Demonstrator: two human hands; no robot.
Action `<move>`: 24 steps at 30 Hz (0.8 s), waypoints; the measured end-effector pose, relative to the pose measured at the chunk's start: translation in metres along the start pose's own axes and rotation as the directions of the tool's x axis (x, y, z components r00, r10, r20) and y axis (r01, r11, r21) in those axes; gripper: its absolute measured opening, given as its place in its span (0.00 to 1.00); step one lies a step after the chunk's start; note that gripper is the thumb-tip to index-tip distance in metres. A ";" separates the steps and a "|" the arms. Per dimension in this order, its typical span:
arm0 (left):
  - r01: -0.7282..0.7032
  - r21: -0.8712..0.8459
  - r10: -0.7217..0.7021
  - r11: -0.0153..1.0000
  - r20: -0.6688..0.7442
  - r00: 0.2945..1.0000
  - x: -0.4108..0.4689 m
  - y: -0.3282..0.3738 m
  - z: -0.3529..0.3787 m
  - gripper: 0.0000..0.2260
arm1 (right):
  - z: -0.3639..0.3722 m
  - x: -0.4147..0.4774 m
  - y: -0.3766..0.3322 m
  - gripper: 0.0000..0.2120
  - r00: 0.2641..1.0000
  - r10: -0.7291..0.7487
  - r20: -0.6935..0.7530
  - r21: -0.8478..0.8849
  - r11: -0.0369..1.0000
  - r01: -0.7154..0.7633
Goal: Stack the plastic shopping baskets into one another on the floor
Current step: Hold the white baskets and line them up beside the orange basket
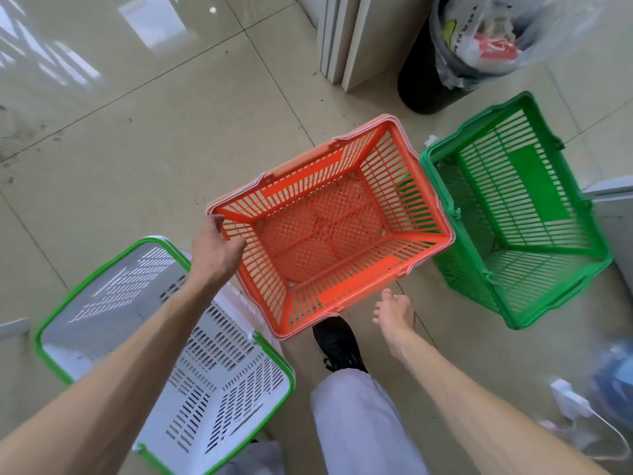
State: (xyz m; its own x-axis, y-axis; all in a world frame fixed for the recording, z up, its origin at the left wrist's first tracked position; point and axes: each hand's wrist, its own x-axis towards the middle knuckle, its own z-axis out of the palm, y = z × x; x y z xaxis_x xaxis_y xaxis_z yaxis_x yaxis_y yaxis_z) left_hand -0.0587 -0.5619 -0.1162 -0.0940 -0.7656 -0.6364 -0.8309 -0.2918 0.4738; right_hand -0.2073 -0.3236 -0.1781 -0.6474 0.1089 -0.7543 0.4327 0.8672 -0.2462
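Observation:
An orange basket (329,228) with a pale pink rim is in the middle, held up and tilted by my left hand (215,248), which grips its near-left corner. My right hand (394,313) hovers just below the basket's near edge, fingers apart, holding nothing. A green basket (513,214) stands on the floor to the right, touching or nearly touching the orange one. A white basket (164,354) with a green rim sits on the floor at the lower left, partly hidden under my left forearm.
A black bin (438,77) lined with a clear bag of rubbish stands at the back right, next to white panels (346,39). My black shoe (337,344) and pale trouser leg are below the orange basket. Bags and a white cable lie at the lower right.

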 end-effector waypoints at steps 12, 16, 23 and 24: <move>0.040 -0.017 -0.039 0.999 0.059 0.997 -0.017 -0.012 0.001 0.27 | -0.005 0.002 -0.008 0.17 0.998 -0.029 0.053 -0.036 0.999 0.030; 0.054 -0.014 -0.053 0.998 0.055 0.997 -0.018 -0.019 0.001 0.28 | 0.000 0.003 -0.008 0.15 0.998 -0.053 0.036 -0.048 0.997 0.055; 0.073 0.005 -0.073 0.997 0.056 0.996 -0.013 -0.032 0.003 0.32 | 0.003 -0.002 -0.004 0.15 0.998 -0.027 0.059 -0.055 0.998 0.031; 0.076 0.006 -0.076 0.997 0.058 0.995 -0.013 -0.034 0.003 0.32 | 0.003 -0.004 -0.004 0.15 0.998 -0.024 0.066 -0.058 0.998 0.028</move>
State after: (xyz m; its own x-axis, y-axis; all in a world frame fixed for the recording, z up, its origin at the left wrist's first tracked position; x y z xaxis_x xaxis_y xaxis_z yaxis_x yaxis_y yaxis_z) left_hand -0.0313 -0.5405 -0.1262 -0.0626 -0.7065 -0.7050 -0.8391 -0.3452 0.4204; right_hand -0.2048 -0.3288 -0.1757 -0.6150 0.0559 -0.7865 0.3777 0.8965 -0.2317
